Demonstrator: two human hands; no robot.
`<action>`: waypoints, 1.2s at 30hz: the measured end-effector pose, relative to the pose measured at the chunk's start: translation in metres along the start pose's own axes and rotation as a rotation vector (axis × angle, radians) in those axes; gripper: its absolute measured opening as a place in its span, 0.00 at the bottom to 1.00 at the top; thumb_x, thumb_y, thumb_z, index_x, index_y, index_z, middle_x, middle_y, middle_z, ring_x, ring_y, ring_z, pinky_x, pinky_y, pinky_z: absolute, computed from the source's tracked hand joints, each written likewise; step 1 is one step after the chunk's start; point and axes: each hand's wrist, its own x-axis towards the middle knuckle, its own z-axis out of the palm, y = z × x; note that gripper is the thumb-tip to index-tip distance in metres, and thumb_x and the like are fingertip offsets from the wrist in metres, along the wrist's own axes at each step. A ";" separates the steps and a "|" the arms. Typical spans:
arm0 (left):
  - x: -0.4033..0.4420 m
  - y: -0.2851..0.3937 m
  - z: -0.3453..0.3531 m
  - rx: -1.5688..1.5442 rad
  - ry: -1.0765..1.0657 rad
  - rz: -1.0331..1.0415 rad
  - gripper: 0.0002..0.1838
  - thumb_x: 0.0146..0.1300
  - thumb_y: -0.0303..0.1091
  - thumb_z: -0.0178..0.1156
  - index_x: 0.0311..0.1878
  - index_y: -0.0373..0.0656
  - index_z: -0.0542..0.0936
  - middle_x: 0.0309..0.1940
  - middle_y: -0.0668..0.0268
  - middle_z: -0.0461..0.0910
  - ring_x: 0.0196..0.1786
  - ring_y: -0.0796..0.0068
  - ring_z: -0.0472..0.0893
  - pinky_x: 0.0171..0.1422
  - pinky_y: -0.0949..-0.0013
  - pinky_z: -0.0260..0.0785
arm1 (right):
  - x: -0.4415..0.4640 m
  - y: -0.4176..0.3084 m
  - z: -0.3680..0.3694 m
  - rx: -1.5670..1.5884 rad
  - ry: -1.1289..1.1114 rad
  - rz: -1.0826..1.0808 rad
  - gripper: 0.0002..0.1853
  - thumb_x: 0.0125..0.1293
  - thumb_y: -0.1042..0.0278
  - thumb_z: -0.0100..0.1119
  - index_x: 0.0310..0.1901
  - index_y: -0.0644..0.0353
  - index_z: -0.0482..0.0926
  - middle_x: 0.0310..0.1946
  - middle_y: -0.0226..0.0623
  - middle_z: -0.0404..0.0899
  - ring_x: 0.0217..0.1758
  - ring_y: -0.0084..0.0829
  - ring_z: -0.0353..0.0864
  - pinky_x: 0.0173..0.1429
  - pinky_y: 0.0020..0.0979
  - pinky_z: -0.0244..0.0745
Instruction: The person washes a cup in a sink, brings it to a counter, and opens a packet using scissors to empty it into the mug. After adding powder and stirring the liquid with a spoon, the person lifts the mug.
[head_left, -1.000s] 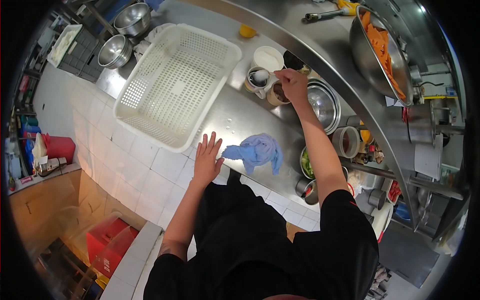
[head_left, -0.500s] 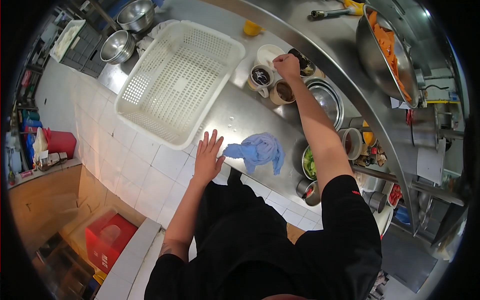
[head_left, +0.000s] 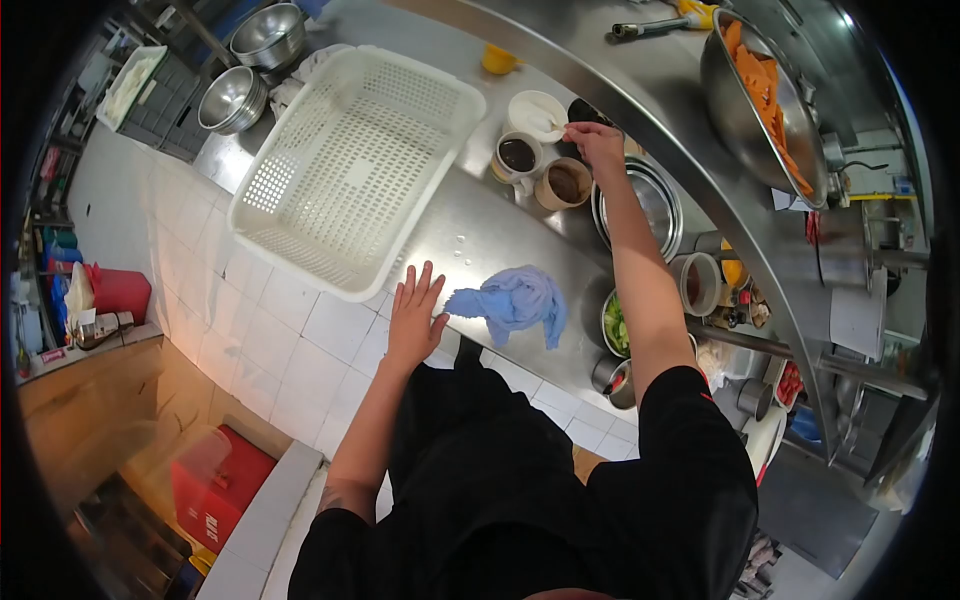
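Note:
My left hand [head_left: 413,318] lies flat with fingers spread at the counter's front edge, beside a crumpled blue cloth [head_left: 520,300]. Over the far side of the counter, my right hand [head_left: 597,147] pinches the end of a small pale spoon [head_left: 556,128], whose other end is at a round tub of white powder [head_left: 534,112]. Close by stand a white mug of dark liquid [head_left: 517,155] and a tub of brown contents [head_left: 565,184]. A dark-filled container [head_left: 588,112] is partly hidden behind that hand.
A large white perforated basket [head_left: 345,170] stands to the left on the steel counter [head_left: 500,225]. Metal bowls [head_left: 232,98] are beyond it. Above the right side runs a steel shelf [head_left: 690,130] bearing a bowl of orange pieces [head_left: 755,95]. A bowl of greens [head_left: 617,325] sits near my right arm.
My right hand has moved a little to the right and nearer me, away from over the white powder. My left hand and the cloth stay in place.

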 end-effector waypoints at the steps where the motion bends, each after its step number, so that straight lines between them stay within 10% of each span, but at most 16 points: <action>1: 0.000 0.000 0.000 -0.001 0.000 0.001 0.36 0.61 0.31 0.65 0.73 0.45 0.67 0.81 0.57 0.52 0.82 0.46 0.49 0.82 0.45 0.45 | -0.004 0.005 0.000 0.001 0.002 0.000 0.08 0.65 0.75 0.65 0.43 0.68 0.87 0.31 0.34 0.87 0.35 0.22 0.85 0.37 0.20 0.75; 9: 0.000 -0.002 -0.001 -0.016 -0.006 0.016 0.37 0.61 0.33 0.66 0.74 0.45 0.66 0.81 0.55 0.51 0.82 0.44 0.48 0.81 0.42 0.45 | -0.047 0.011 0.011 -0.525 0.124 -0.910 0.11 0.61 0.83 0.62 0.41 0.58 0.88 0.36 0.39 0.88 0.36 0.30 0.87 0.41 0.26 0.79; 16: 0.000 0.001 -0.002 0.007 -0.008 0.006 0.36 0.62 0.32 0.64 0.74 0.45 0.66 0.81 0.57 0.51 0.82 0.46 0.49 0.81 0.44 0.46 | 0.045 0.029 0.017 -0.831 0.514 -0.797 0.10 0.58 0.74 0.63 0.40 0.51 0.89 0.37 0.38 0.87 0.37 0.39 0.87 0.44 0.33 0.81; 27: 0.000 0.000 -0.003 -0.018 -0.008 0.008 0.36 0.62 0.33 0.65 0.74 0.45 0.67 0.81 0.57 0.52 0.82 0.46 0.47 0.81 0.43 0.44 | 0.052 0.019 0.038 -0.667 0.164 -0.271 0.09 0.52 0.68 0.68 0.35 0.55 0.91 0.30 0.37 0.89 0.37 0.30 0.88 0.48 0.29 0.81; 36: 0.000 -0.002 -0.001 0.006 -0.005 0.013 0.35 0.62 0.33 0.64 0.74 0.45 0.67 0.81 0.57 0.51 0.82 0.46 0.48 0.82 0.44 0.45 | 0.072 0.053 0.001 -0.398 0.235 -0.307 0.08 0.61 0.73 0.67 0.41 0.63 0.89 0.33 0.35 0.89 0.37 0.22 0.86 0.48 0.23 0.77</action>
